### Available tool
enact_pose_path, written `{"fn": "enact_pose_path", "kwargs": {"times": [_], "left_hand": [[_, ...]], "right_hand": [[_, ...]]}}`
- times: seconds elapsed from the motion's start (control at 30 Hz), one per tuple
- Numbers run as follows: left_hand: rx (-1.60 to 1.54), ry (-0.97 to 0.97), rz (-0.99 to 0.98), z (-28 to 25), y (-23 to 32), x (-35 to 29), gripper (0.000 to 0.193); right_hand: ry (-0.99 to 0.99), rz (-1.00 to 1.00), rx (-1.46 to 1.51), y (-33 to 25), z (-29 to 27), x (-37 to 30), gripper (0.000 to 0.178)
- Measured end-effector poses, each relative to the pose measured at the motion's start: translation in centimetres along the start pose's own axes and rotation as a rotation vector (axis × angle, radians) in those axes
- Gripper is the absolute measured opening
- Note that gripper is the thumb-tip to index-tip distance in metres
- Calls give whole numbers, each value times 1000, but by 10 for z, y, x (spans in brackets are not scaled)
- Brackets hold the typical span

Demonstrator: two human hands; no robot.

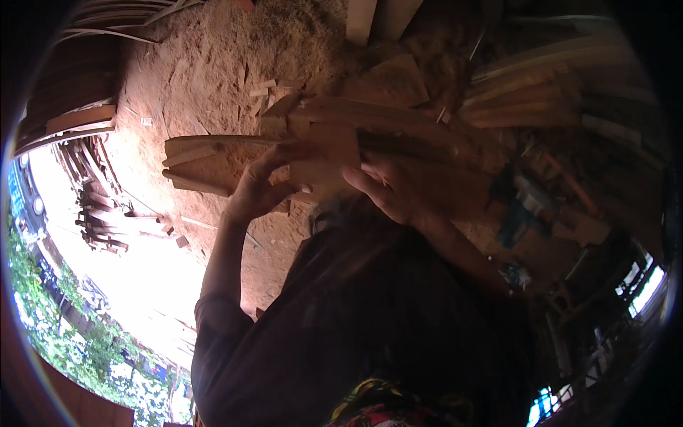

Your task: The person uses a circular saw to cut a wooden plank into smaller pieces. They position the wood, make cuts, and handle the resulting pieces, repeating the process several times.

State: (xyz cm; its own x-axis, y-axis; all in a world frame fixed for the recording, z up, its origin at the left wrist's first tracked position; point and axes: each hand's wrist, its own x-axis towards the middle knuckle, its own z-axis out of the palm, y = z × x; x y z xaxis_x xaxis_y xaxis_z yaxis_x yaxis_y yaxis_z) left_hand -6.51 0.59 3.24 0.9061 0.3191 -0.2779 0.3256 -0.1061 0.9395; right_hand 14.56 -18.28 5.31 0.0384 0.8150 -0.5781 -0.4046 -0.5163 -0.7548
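Note:
A flat, squarish wooden board [329, 158] is between my two hands, in front of my body. My left hand [260, 183] grips its left side, the fingers along the upper part and the thumb lower down near the bottom edge. At the board's lower right, my right hand [390, 191] holds it with the thumb against the edge; its other fingers are partly in shadow. Behind the board, long wooden pieces [206, 147] lie side by side, stretching left and right, partly covered by my hands.
Sawdust covers the ground [192, 78], with small wood offcuts [263, 89] on it. To the right lies a teal power tool [525, 206] beside an orange bar [573, 183]. Stacked planks [523, 99] stand at the far right. A pile of wood strips [99, 192] lies at the bright left side.

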Motion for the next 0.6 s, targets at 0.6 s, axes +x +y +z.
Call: {"fn": "enact_pose_path", "kwargs": {"times": [0.6], "left_hand": [[-1, -54, -252, 9, -69, 16, 65]], "right_hand": [[152, 60, -392, 34, -18, 34, 53]]}}
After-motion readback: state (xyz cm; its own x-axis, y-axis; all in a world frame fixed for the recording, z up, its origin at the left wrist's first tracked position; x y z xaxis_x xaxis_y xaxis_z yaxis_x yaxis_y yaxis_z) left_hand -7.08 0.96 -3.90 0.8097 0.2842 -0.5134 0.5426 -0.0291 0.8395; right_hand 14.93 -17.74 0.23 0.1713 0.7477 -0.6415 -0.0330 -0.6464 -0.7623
